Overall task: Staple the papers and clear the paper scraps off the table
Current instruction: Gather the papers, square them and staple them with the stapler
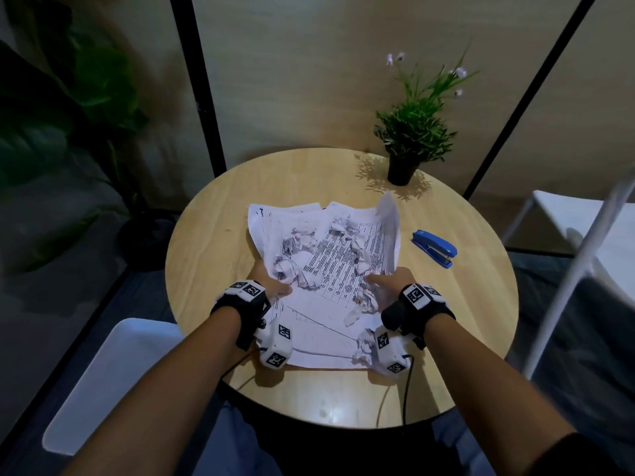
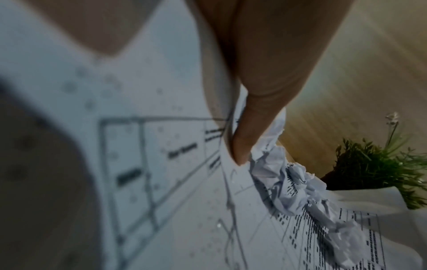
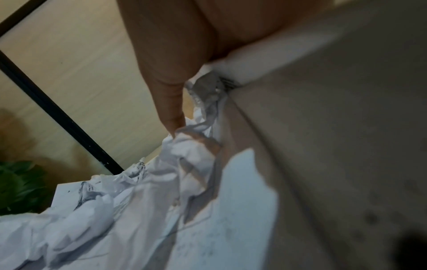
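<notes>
A loose stack of printed papers (image 1: 319, 324) lies in the middle of the round wooden table (image 1: 213, 235), its side edges curled upward. Several crumpled white paper scraps (image 1: 302, 242) lie on top of the sheets. My left hand (image 1: 271, 286) pinches the stack's left edge, thumb (image 2: 249, 127) on top beside a scrap (image 2: 289, 182). At the right edge my right hand (image 1: 388, 283) holds the stack, its thumb (image 3: 166, 91) touching scraps (image 3: 180, 155); the fingers are hidden by the sheet. A blue stapler (image 1: 434, 247) lies on the table to the right, apart from both hands.
A small potted plant (image 1: 409, 142) stands at the table's far right. A white chair (image 1: 113, 379) is at the near left and another (image 1: 584, 242) at the right. Bare wood shows around the papers. Cables hang over the near edge.
</notes>
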Demonstrator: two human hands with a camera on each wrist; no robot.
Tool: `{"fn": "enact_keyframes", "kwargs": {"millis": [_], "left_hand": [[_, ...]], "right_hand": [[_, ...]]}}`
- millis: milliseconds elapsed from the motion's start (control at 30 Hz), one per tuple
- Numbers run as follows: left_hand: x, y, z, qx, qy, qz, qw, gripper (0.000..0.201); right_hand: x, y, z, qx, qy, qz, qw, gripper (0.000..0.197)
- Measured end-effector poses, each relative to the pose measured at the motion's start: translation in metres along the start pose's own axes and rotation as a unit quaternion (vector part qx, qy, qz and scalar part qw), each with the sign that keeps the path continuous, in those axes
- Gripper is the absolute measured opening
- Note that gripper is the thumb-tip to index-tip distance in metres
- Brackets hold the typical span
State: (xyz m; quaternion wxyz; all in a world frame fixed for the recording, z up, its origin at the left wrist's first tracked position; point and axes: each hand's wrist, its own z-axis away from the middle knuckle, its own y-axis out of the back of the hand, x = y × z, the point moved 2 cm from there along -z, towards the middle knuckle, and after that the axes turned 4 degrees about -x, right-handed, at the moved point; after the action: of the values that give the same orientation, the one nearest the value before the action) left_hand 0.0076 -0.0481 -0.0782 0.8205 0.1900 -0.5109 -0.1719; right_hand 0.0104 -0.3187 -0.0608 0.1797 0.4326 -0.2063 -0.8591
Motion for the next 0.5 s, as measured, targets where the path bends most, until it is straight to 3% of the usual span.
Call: {"fn": "enact_keyframes", "kwargs": {"millis": [100,167,300,333,400,467,500], "left_hand": [[-0.003,-0.002,0.001,-0.007,-0.002,-0.020,1.000,0.059],[0.003,0.002,0.005,0.000,-0.016,-0.007,1.000,0.051],[0.020,0.016,0.009,0.013,-0.029,0.014,0.999,0.064],[0.024,0.019,0.011,0.013,-0.033,0.019,0.999,0.063],[0.032,0.022,0.018,0.016,-0.044,0.034,0.998,0.053],[0.036,0.020,0.024,0.018,-0.045,0.049,0.998,0.044],[0.039,0.018,0.028,0.018,-0.042,0.049,0.998,0.042]], "right_hand": [[0.001,0.001,-0.003,-0.004,0.016,-0.003,1.000,0.033],[0.003,0.002,-0.006,-0.004,0.020,-0.016,1.000,0.041],[0.005,0.010,0.001,0.008,0.018,-0.042,0.999,0.033],[0.006,0.011,0.003,0.002,0.023,-0.053,0.998,0.036],[0.007,0.012,0.006,-0.007,0.020,-0.043,0.999,0.075],[0.008,0.012,0.009,-0.012,0.023,-0.015,1.000,0.082],[0.008,0.012,0.011,-0.007,0.017,-0.017,1.000,0.077]]}}
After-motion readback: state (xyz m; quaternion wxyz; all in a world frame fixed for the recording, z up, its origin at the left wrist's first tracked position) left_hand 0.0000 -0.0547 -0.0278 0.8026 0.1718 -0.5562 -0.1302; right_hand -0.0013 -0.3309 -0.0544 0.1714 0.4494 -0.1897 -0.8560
